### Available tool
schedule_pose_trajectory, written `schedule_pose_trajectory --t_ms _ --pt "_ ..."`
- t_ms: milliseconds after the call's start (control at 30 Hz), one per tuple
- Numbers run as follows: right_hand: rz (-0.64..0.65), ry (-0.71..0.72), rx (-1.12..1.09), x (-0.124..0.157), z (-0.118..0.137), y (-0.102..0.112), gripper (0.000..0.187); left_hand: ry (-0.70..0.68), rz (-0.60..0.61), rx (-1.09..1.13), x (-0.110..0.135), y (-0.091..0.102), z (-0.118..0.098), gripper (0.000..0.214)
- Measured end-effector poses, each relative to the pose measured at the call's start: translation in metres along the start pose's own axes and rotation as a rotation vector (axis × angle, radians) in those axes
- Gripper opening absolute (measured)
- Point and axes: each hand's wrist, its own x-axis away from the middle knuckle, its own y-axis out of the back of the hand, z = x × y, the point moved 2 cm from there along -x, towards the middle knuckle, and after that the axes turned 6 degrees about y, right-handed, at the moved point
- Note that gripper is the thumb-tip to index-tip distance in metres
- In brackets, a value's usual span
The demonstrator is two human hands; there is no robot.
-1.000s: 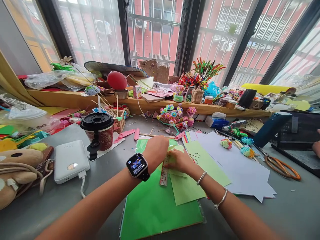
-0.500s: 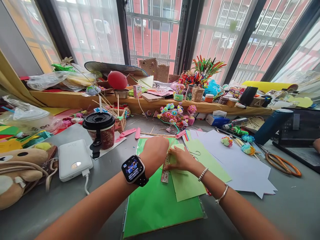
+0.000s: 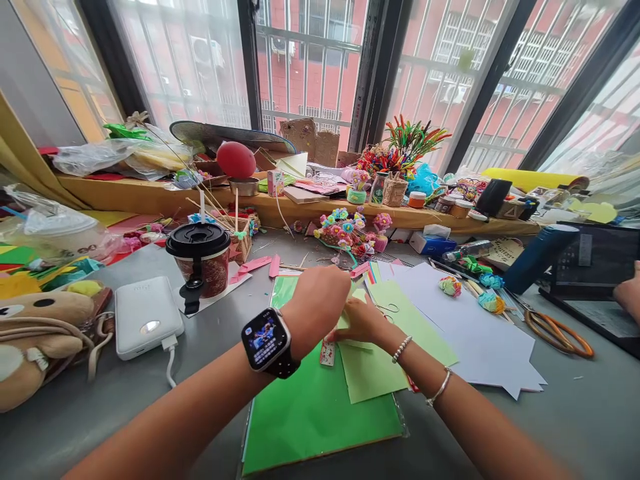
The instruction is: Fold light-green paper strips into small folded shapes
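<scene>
My left hand (image 3: 323,303), a dark watch on its wrist, is curled closed over the top of a patterned ruler (image 3: 327,353). Its fingertips are hidden, so what they hold does not show. Right beside it, my right hand (image 3: 365,320) is closed on a small piece of light green paper (image 3: 361,345), thumb towards the ruler. Beneath lie a larger light green sheet (image 3: 377,380) and a wrapped stack of bright green paper (image 3: 320,427). A thin wire-like loop (image 3: 390,307) shows just behind my right hand.
A lidded cup (image 3: 203,260) and a white power bank (image 3: 149,317) stand to the left. White sheets (image 3: 480,340), orange-handled scissors (image 3: 563,333) and a dark blue bottle (image 3: 540,257) are to the right. Another person's hand (image 3: 629,293) is at a laptop (image 3: 600,267). Craft flowers (image 3: 345,230) stand behind.
My left hand has shifted right, closer to my right hand, and covers more of the ruler. My right hand stays in place on the paper. More of the other person's hand shows.
</scene>
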Motion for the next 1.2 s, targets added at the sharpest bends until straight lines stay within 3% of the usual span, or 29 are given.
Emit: schedule_pose_trajectory --t_ms 100,167,300,400,467,667,833,933,1033,1200 --pt "-0.020 0.024 -0.015 0.000 -0.001 0.000 0.066 0.047 -0.054 0.099 -0.002 0.014 0.026 0.015" --pt "-0.052 0.061 -0.045 0.001 0.000 0.001 0.073 0.076 0.047 0.295 -0.003 0.009 0.052 0.016" --pt "-0.035 0.021 -0.103 0.004 -0.002 -0.002 0.073 0.283 0.202 0.606 -0.006 -0.044 0.106 0.015" --pt "-0.035 -0.002 -0.132 0.005 -0.004 -0.006 0.075 0.315 0.157 0.643 -0.009 -0.088 0.130 0.021" --pt "-0.047 0.006 -0.138 0.005 -0.007 -0.007 0.077 0.335 0.062 0.698 -0.011 -0.103 0.136 0.019" --pt "-0.175 -0.054 -0.252 0.005 -0.019 0.004 0.070 0.289 0.077 0.882 -0.011 -0.097 0.134 0.011" --pt "-0.394 -0.101 -0.622 -0.009 -0.019 0.017 0.048 0.293 0.133 1.057 -0.016 -0.093 0.129 0.017" --pt "-0.470 -0.160 -0.861 -0.022 -0.021 0.014 0.038 0.300 0.054 1.161 -0.026 -0.095 0.122 0.021" --pt "-0.625 -0.255 -0.946 -0.029 -0.028 0.007 0.033 0.450 -0.079 1.386 -0.033 -0.105 0.111 0.030" --pt "-0.796 -0.285 -0.874 -0.027 -0.033 -0.002 0.033 0.560 0.036 1.652 -0.032 -0.136 0.084 0.032"
